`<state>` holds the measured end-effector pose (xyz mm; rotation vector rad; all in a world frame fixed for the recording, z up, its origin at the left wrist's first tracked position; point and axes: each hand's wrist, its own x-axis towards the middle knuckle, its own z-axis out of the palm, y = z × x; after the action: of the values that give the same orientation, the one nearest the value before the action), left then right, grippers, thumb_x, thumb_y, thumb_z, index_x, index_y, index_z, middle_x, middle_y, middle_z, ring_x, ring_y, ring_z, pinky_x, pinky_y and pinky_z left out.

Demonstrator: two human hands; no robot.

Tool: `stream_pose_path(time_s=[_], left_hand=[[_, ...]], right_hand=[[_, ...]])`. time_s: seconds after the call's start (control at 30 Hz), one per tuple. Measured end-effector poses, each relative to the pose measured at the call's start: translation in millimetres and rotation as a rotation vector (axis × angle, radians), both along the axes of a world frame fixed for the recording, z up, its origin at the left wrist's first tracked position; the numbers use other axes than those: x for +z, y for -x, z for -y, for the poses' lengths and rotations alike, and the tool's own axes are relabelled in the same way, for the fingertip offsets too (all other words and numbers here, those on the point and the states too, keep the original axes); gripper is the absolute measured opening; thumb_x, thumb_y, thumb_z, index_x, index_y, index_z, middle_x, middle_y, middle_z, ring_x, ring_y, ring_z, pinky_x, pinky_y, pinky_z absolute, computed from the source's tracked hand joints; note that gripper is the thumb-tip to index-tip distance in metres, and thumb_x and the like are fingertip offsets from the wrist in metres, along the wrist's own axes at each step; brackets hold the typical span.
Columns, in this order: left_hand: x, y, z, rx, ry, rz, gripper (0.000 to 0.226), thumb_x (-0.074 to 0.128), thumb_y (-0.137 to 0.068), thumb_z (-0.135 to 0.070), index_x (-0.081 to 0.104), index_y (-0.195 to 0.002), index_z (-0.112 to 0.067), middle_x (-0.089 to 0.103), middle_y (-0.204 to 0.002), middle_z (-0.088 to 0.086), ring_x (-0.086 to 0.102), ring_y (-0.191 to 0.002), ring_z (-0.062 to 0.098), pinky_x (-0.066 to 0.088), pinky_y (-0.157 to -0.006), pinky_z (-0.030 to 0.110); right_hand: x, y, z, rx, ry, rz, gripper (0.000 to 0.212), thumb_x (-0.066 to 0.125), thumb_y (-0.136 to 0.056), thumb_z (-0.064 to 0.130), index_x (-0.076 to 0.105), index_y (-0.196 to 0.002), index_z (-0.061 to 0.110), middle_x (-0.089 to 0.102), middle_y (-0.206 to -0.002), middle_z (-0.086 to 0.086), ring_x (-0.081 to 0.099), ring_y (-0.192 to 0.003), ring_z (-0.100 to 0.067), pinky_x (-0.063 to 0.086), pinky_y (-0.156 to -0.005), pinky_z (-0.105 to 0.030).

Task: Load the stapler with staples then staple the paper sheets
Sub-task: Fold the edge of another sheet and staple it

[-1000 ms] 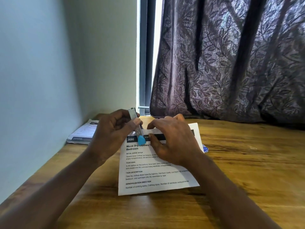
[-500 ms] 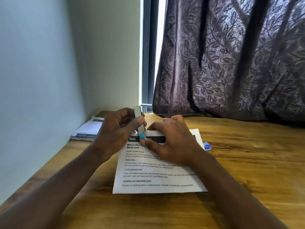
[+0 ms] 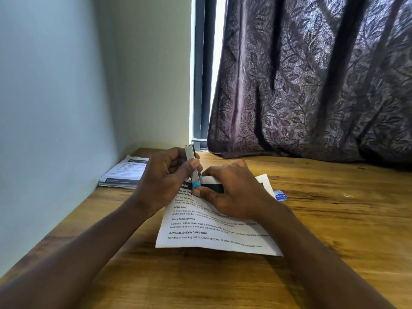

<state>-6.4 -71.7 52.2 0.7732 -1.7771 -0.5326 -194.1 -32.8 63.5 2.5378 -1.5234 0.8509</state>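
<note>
My left hand (image 3: 163,181) grips a slim silver stapler (image 3: 192,160), held nearly upright above the table, its blue end (image 3: 196,184) pointing down toward me. My right hand (image 3: 234,192) is curled beside it, thumb and forefinger touching the stapler's blue end. Whether a staple strip sits between those fingers is hidden. Beneath both hands lie printed paper sheets (image 3: 214,237) on the wooden table (image 3: 334,219), the top part covered by my hands. A small blue and white staple box (image 3: 280,195) lies just right of the sheets.
A stack of printed papers (image 3: 124,172) rests in the far left corner against the wall. A dark patterned curtain (image 3: 312,85) hangs over the table's back edge. The window frame (image 3: 200,85) stands behind it.
The stapler has tipped slightly more upright in my left hand. My right fingers have closed in on its blue end. The sheets have turned a little on the table.
</note>
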Motion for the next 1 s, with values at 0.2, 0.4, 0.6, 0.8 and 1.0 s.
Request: stream_pose_path(time_s=[0.2, 0.4, 0.6, 0.8, 1.0], left_hand=[[-1.3, 2.0, -1.5, 0.026, 0.028, 0.035, 0.022, 0.064, -0.097, -0.024, 0.073, -0.101, -0.005, 0.079, -0.089, 0.0, 0.076, -0.075, 0.021, 0.056, -0.06, 0.024], [-2.4, 3.0, -2.6, 0.052, 0.057, 0.049, 0.016, 0.064, -0.099, -0.024, 0.072, -0.097, -0.01, 0.077, -0.087, -0.005, 0.075, -0.076, 0.021, 0.058, -0.061, 0.026], [-2.6, 2.0, -4.0, 0.012, 0.048, 0.035, 0.023, 0.062, -0.095, -0.033, 0.072, -0.099, -0.013, 0.079, -0.091, -0.012, 0.077, -0.081, 0.021, 0.063, -0.063, 0.032], [-6.6, 2.9, -4.8, 0.003, 0.018, 0.005, 0.021, 0.063, -0.099, -0.03, 0.073, -0.099, -0.011, 0.078, -0.089, 0.0, 0.076, -0.08, 0.028, 0.062, -0.065, 0.05], [-9.9, 0.1, -3.3, -0.01, -0.028, -0.071, 0.025, 0.061, -0.092, -0.038, 0.071, -0.099, -0.016, 0.079, -0.091, -0.011, 0.078, -0.079, 0.018, 0.061, -0.06, 0.024]], right_hand=[[-1.2, 0.0, 0.8, -0.002, -0.052, -0.011, 0.048, 0.057, -0.092, 0.062, 0.064, -0.124, 0.027, 0.071, -0.101, 0.003, 0.035, -0.074, 0.0, 0.025, -0.086, -0.036], [-0.7, 1.1, -0.2, -0.005, -0.043, -0.003, 0.04, 0.058, -0.091, 0.062, 0.066, -0.116, 0.031, 0.07, -0.094, 0.008, 0.045, -0.08, -0.01, 0.029, -0.09, -0.037], [-1.5, 2.7, 1.7, 0.012, -0.104, 0.073, 0.041, 0.057, -0.09, 0.065, 0.072, -0.1, 0.028, 0.069, -0.077, 0.011, 0.06, -0.079, -0.012, 0.035, -0.092, -0.039], [-7.4, -0.2, 2.0, 0.036, -0.066, 0.055, 0.034, 0.056, -0.093, 0.057, 0.07, -0.107, 0.029, 0.063, -0.08, 0.007, 0.043, -0.073, -0.008, 0.025, -0.082, -0.034], [-3.6, 3.2, 3.0, 0.007, -0.044, -0.003, 0.05, 0.051, -0.09, 0.07, 0.07, -0.111, 0.029, 0.071, -0.091, 0.009, 0.055, -0.086, -0.014, 0.034, -0.092, -0.037]])
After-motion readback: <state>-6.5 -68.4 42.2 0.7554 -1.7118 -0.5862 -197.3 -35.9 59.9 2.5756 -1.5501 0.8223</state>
